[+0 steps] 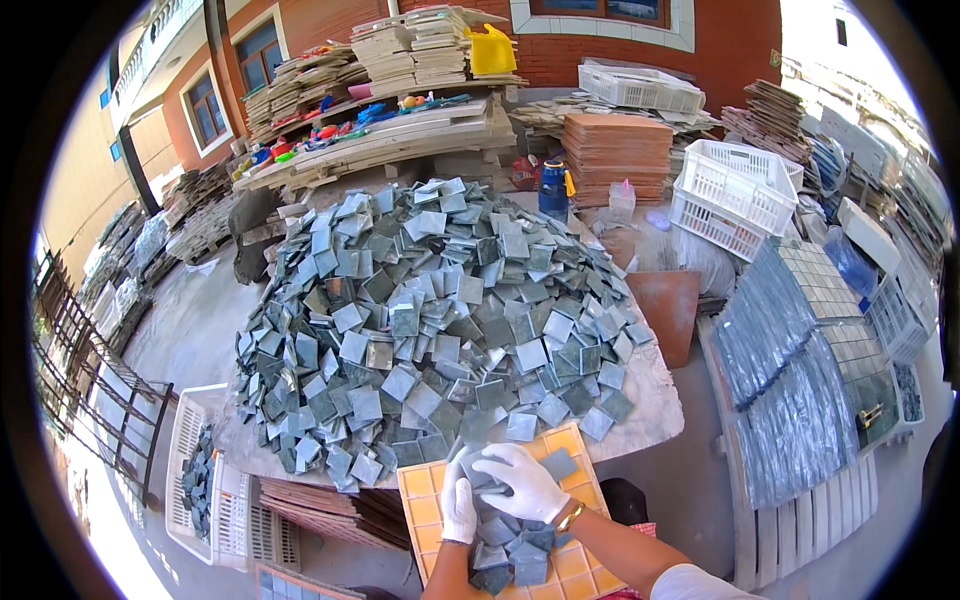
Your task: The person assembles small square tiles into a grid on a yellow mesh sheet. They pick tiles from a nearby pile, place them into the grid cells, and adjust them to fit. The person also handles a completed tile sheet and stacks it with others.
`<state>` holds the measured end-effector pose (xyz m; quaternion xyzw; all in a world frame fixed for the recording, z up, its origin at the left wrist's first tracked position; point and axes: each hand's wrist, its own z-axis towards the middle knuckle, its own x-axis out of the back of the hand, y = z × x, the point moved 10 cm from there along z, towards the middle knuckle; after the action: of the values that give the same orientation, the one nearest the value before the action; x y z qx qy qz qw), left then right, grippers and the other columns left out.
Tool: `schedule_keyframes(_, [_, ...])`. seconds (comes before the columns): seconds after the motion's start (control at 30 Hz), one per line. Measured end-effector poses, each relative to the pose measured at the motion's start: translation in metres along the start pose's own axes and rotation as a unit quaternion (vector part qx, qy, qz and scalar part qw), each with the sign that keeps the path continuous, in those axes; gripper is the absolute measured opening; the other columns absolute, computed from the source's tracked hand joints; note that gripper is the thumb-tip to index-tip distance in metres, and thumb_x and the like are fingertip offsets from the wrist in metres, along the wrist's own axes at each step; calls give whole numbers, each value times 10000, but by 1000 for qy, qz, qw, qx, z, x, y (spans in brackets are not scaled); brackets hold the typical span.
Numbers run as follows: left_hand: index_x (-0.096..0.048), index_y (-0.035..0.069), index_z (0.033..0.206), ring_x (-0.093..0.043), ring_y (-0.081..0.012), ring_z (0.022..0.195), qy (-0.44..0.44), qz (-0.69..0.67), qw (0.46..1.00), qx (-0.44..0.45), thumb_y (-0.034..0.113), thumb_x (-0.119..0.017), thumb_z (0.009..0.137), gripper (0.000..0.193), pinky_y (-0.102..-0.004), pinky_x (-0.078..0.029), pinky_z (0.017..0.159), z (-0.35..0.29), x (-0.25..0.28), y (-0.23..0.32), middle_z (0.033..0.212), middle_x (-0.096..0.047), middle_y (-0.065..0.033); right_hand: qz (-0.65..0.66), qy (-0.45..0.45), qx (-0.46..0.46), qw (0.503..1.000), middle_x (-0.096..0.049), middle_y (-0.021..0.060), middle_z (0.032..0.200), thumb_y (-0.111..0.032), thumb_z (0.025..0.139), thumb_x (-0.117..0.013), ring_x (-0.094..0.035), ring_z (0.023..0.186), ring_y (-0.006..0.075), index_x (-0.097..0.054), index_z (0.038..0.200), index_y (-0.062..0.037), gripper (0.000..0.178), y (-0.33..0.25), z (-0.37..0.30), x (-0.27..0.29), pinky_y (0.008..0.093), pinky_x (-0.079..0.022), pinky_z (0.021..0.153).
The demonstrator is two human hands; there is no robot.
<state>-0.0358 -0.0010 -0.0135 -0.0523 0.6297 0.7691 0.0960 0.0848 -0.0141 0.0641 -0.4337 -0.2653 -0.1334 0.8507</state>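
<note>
Grey-green tiles (476, 474) are gripped between the white-gloved left hand (459, 508) and right hand (526, 486), above the yellow gridded tray (423, 503). Loose tiles (528, 572) are gathered in the tray's middle and near part. Beyond the tray, a broad tile heap (420, 330) is carried by the table (655, 390). Left of the tray, tiles are held in a white crate (232, 515); to its right, wrapped stacks (800, 430) are supported on a pallet (800, 540).

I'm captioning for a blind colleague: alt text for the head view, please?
A person's white-gloved left hand and right hand hold grey tiles over a yellow gridded tray, before a table bearing a large tile heap.
</note>
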Motion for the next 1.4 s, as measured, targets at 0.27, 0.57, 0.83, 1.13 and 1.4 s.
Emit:
schedule_keyframes(0.27, [-547,-1,1251,-492,-363,1233,-48,398,915,-51,208,-601,846,459,-375,-404,1017,-36,5,65,1339,-510,-212,-83,-101,-11,991,-564,151,1199,-397,755,-738,-535,1138,320,-588,1156,-65,542,-18,-15,35,399,-429,953])
schedule_keyframes(0.57, [-491,-1,1315,-467,-365,1276,-4,403,915,-8,208,-668,838,550,-381,-399,1030,-79,39,56,1410,-450,-217,-397,19,-348,849,-600,168,1002,-351,697,-766,-583,1005,359,-552,1175,-61,598,155,-19,111,443,-497,819])
schedule_keyframes(0.83, [-548,-15,1241,-524,-393,1195,68,448,891,-8,211,-670,822,491,-403,-443,983,-122,82,71,1349,-499,-238,-196,59,-106,973,-510,191,1117,-128,688,-721,-550,1029,382,-525,1173,-43,530,38,-34,104,422,-480,893])
schedule_keyframes(1.13, [-589,-36,1171,-551,-371,1166,105,449,885,66,149,-590,831,387,-401,-427,1003,-199,124,81,1278,-562,-226,-100,-321,-155,929,-532,145,1128,-113,748,-633,-574,987,317,-539,1196,-69,460,-18,-204,52,389,-511,834])
schedule_keyframes(1.4, [-575,-49,1175,-540,-373,1177,89,449,888,46,100,-585,818,387,-402,-417,1011,-204,109,70,1289,-551,-226,-114,-266,-214,933,-516,140,1125,-151,766,-685,-577,983,316,-532,1195,-66,463,-15,-236,56,384,-508,829])
